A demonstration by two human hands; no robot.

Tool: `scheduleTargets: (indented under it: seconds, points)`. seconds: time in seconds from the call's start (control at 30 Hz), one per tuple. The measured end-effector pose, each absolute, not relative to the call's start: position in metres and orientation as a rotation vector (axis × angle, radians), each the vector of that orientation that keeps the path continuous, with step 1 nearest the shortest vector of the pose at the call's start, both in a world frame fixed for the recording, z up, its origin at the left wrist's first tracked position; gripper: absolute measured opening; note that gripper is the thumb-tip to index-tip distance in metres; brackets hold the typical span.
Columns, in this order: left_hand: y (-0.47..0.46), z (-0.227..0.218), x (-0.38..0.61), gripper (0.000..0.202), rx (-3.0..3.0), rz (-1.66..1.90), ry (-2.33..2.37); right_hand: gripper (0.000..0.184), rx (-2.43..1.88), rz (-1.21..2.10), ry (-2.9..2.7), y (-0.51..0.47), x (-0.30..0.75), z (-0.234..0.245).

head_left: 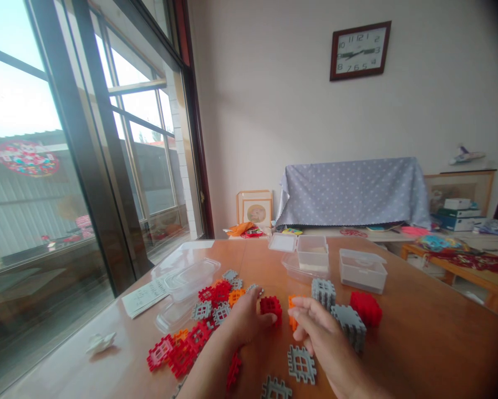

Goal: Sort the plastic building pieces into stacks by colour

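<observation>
My right hand (pixel 319 330) pinches an orange interlocking building tile (pixel 292 313) between thumb and fingers, holding it on edge. To its left, my left hand (pixel 249 316) reaches forward with thumb and fingers apart. Its thumb overlaps a small red tile stack (pixel 270 306), and its fingertips are by a grey tile partly hidden behind them. Loose red tiles (pixel 182 357), orange and grey ones lie in a heap left of my left forearm. Beside my right hand stand two grey tile stacks (pixel 349 324) and a red tile stack (pixel 366 308). One grey tile (pixel 302 364) lies flat between my forearms.
Clear plastic boxes (pixel 363 271) with lids stand at the back of the wooden table (pixel 423 327). More clear lids (pixel 193 277) and a written paper (pixel 145 296) lie to the left, near a crumpled white thing (pixel 100 343). A large window (pixel 78 138) borders the left side.
</observation>
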State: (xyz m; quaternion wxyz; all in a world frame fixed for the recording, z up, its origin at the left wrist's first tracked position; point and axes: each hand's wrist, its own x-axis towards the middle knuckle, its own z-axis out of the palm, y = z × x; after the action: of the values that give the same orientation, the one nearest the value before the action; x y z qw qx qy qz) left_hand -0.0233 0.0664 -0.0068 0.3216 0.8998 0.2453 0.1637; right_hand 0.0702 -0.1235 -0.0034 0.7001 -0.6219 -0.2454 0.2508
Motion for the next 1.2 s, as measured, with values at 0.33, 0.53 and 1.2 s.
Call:
scheduleTargets:
  seconds: [0.33, 0.53, 1.2]
  points:
    - [0.062, 0.005, -0.014, 0.046, 2.246, 1.033, 0.474, 0.024, -1.563, 0.061, -1.122, -0.131, 0.062, 0.003]
    - [0.05, 0.031, -0.004, 0.038, 2.0, 1.11, 0.43, 0.021, -1.559, -0.184, -1.193, -0.137, 0.065, 0.002]
    - [0.003, 0.0, -0.152, 0.031, 2.13, 1.159, 1.062, 0.044, -1.855, 0.02, -1.814, -0.168, -0.058, -0.011]
